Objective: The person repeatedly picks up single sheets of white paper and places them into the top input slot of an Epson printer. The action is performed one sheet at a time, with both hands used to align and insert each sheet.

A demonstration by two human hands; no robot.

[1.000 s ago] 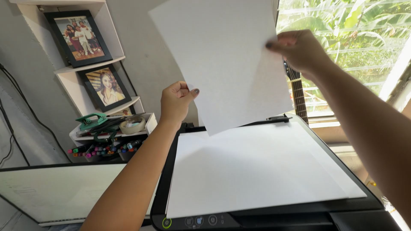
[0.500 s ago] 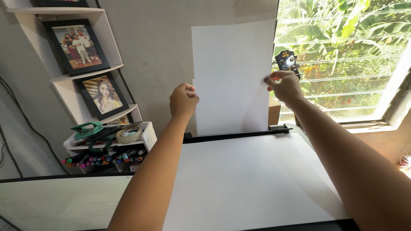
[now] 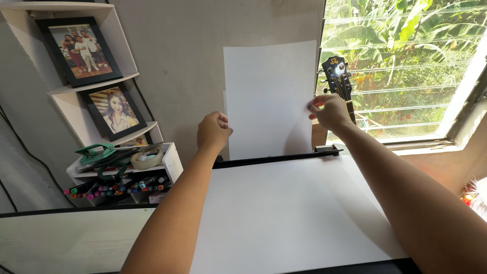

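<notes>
I hold a white sheet of paper [image 3: 269, 96] upright by its two side edges. My left hand [image 3: 213, 131] pinches the left edge and my right hand [image 3: 327, 110] pinches the right edge. The sheet's bottom edge sits down in the slot at the back of a black printer [image 3: 274, 160]. A second white edge shows just behind the sheet on its left side. In front of the slot lies the printer's wide white top [image 3: 289, 213], under my forearms.
A guitar head [image 3: 336, 76] stands behind my right hand by the window [image 3: 406, 71]. White corner shelves [image 3: 101, 76] at the left carry framed photos, a green hole punch [image 3: 96, 150], a tape roll and several markers. A pale monitor edge [image 3: 66, 238] runs along the lower left.
The sheet swung from a raised tilt to upright and dropped into the rear slot. Both hands came lower with it, and the view moved closer over the printer.
</notes>
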